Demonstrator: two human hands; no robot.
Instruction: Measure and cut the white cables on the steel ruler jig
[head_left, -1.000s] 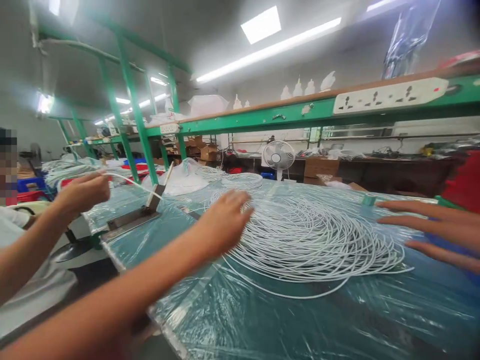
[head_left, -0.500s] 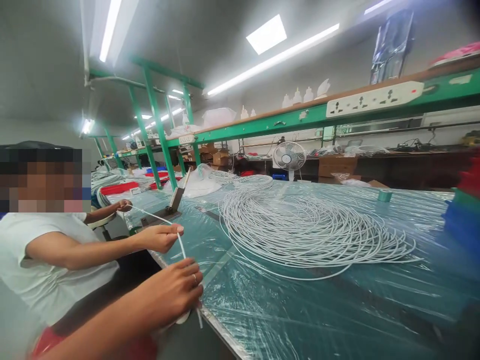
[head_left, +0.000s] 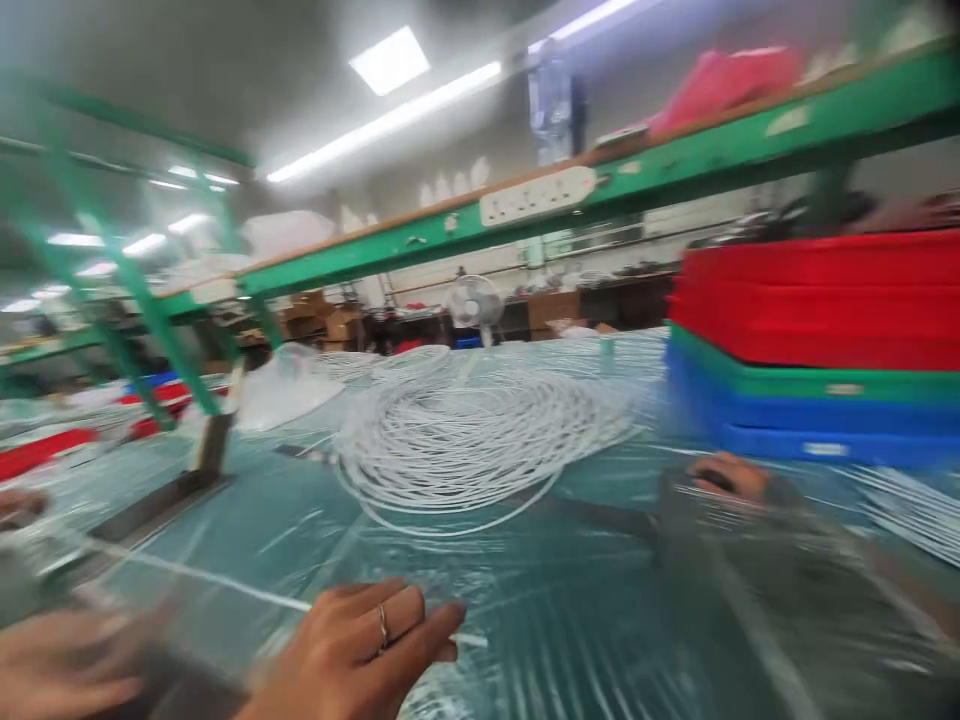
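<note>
My left hand (head_left: 367, 645), with a ring on one finger, is closed on a thin white cable (head_left: 217, 578). The cable runs from the far left into my fingers, and a short end sticks out past the fingertips. At the right, my right hand (head_left: 731, 475) wraps round the dark top of a grey, plastic-covered object (head_left: 787, 590), which is too blurred to name. Ahead lies a large loose coil of white cable (head_left: 465, 450) on the table. A co-worker's blurred hand (head_left: 67, 660) is close to my left forearm.
Red, green and blue trays (head_left: 817, 330) are stacked at the right, with white cables (head_left: 915, 510) beside them. A hinged metal device (head_left: 210, 450) stands on the plastic-covered table (head_left: 585, 620). A green shelf beam (head_left: 405, 240) with a socket strip (head_left: 536, 195) crosses above.
The view has swung right, bringing the stacked trays and my right hand into sight. My left hand has carried the cable end from beside the table's edge to over the table.
</note>
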